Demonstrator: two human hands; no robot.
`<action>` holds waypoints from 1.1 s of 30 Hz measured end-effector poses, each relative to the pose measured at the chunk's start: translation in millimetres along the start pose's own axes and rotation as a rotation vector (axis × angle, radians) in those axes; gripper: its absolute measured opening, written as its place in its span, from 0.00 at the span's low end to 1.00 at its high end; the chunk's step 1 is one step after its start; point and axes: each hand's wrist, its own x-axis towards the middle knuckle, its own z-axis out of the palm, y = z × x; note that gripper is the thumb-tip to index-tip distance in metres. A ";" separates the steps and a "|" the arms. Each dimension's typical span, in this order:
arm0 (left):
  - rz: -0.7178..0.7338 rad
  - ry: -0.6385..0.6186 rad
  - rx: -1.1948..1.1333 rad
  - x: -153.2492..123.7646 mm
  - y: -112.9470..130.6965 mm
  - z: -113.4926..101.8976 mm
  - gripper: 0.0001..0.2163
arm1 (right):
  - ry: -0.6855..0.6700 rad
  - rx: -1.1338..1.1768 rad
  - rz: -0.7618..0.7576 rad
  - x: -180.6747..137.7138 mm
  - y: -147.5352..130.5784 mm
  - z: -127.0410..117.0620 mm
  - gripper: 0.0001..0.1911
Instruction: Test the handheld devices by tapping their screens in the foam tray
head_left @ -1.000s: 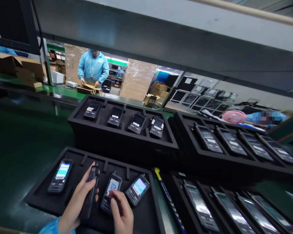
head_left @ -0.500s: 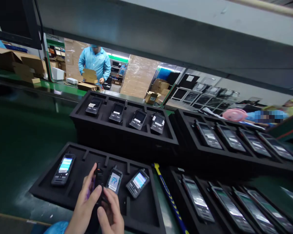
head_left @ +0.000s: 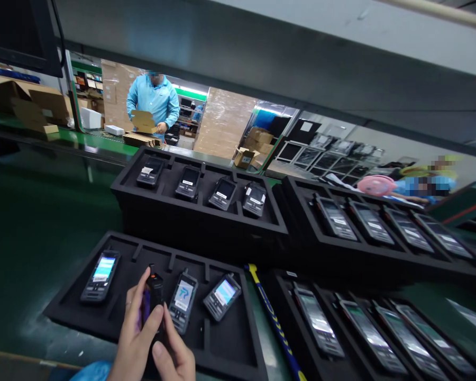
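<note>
My left hand (head_left: 137,338) is wrapped round a black handheld phone (head_left: 154,296) held on edge above the near foam tray (head_left: 230,349). My right hand (head_left: 174,354) pinches the lower end of the same phone with thumb and fingers. Three more phones lie in the tray's slots with lit screens: one at the left (head_left: 100,275), one in the middle (head_left: 183,301) just right of the held phone, and one further right (head_left: 221,297).
A second foam tray (head_left: 198,219) with several dark phones stands behind. Two more trays, one behind (head_left: 381,254) the other (head_left: 297,354), fill the right side. A yellow and blue tool (head_left: 272,317) lies between trays. A person in a blue coat (head_left: 153,106) handles cardboard at a far bench.
My right hand left the middle phone in the tray and came onto the phone in my left hand. Both hands drew slightly toward me. The far person lifted a cardboard piece.
</note>
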 end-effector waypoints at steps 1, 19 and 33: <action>0.013 0.003 0.011 -0.3 -1.3 -0.4 0.32 | 0.008 0.052 0.015 0.0 -0.2 1.6 0.29; 0.093 0.100 0.014 -10.3 0.0 9.5 0.28 | 0.060 0.114 0.015 1.5 10.6 4.1 0.29; -0.017 0.103 -0.142 -3.5 12.3 10.7 0.31 | -0.027 0.047 0.078 8.9 11.4 -4.0 0.31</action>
